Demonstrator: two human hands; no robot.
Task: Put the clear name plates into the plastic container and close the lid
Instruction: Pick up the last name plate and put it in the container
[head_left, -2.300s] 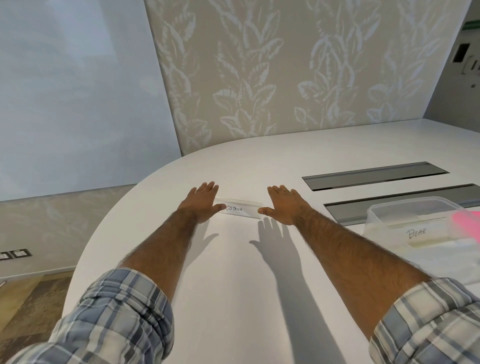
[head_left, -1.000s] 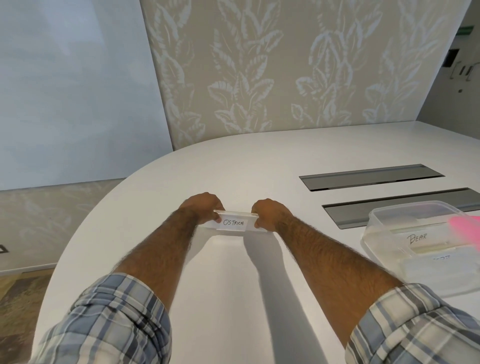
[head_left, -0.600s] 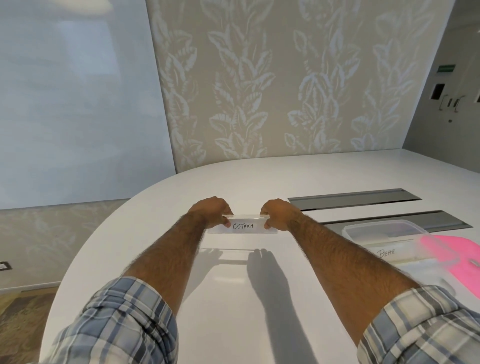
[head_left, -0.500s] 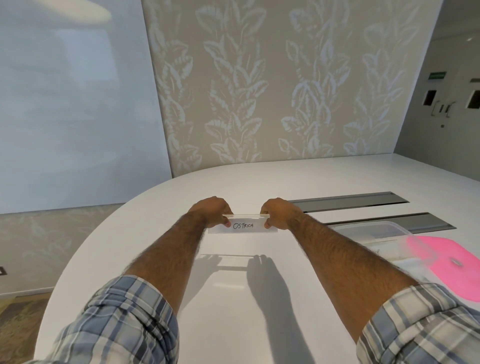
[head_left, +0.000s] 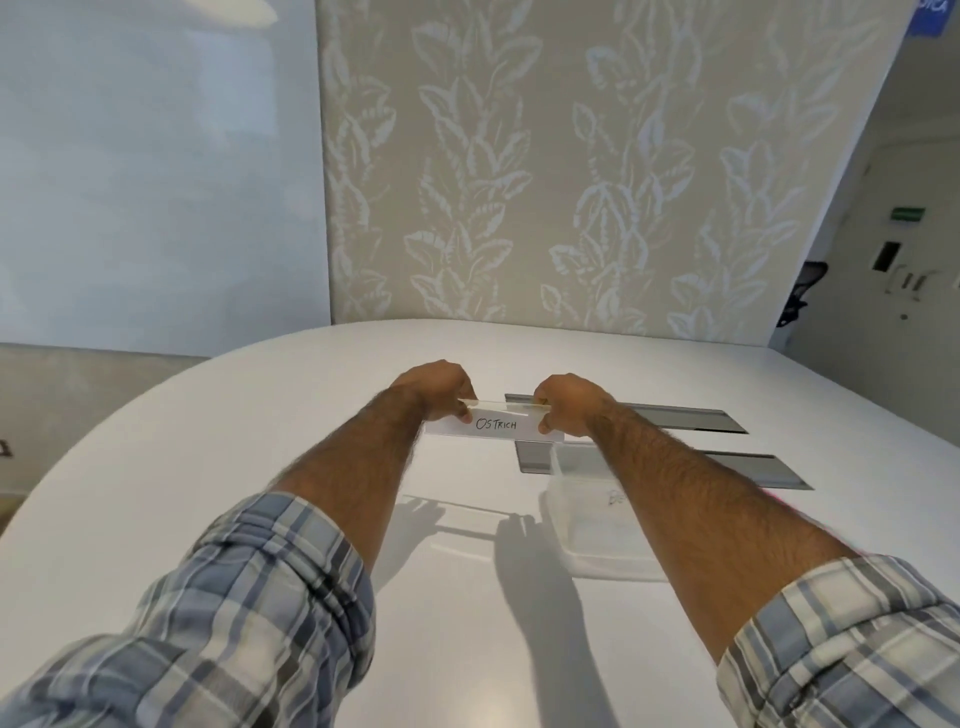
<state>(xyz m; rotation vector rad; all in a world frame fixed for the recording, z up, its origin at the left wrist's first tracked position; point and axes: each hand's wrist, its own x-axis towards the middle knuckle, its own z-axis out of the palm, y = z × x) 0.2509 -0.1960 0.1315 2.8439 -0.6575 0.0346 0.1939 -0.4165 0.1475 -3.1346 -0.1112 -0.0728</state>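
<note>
In the head view, the left hand (head_left: 434, 392) and right hand (head_left: 569, 402) hold the clear name plate (head_left: 493, 425), marked OSTRICH, by its two ends. Fingers and thumbs are curled and pinch it. Its shadow below suggests it hangs above the white table (head_left: 260, 467).

The plastic container (head_left: 582, 525) sits at about 5 o'clock from the plate, partly under the right forearm. It seems lidless, and lettering from another plate shows inside. Two grey slots (head_left: 675, 415) run off toward 3 o'clock.

The step in hand looks like carrying this plate to the container. The next move likely calls for swinging it toward 5 o'clock, lowering it flat inside and letting go. The lid, not plainly in view, is yet to be fitted.
</note>
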